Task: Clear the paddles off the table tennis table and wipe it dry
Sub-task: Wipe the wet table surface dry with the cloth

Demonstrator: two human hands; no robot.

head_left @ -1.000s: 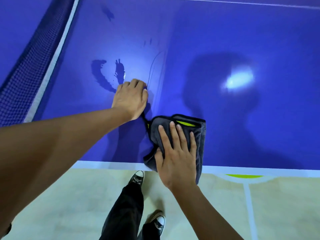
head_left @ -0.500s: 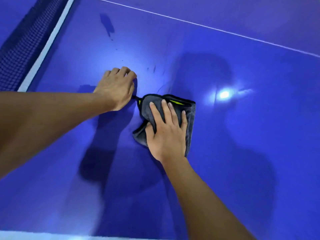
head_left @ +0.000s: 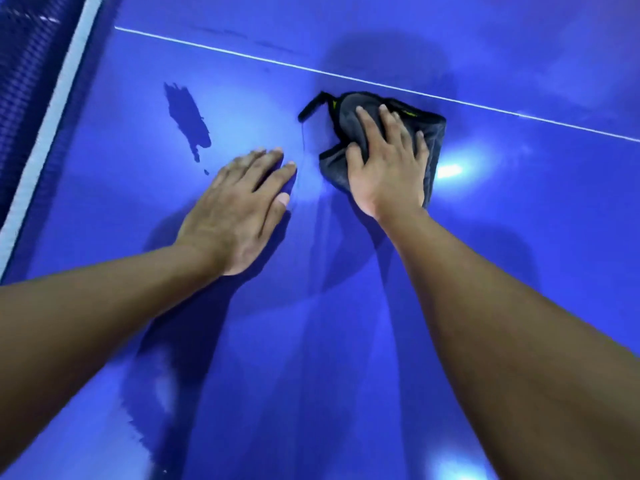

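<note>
My right hand presses flat on a folded dark grey cloth with yellow-green trim, which lies on the blue table tennis table just short of the white centre line. My left hand rests palm-down on the bare table to the left of the cloth, fingers together and holding nothing. A dark wet patch lies beyond and left of my left hand. No paddle is in view.
The net with its white top band runs along the left edge. A white centre line crosses the table behind the cloth. Bright light reflections sit to the right of the cloth and near the bottom edge.
My right hand has pushed the cloth away from me across the table, up to the centre line. My left hand stays flat on the table and now trails behind the cloth.
</note>
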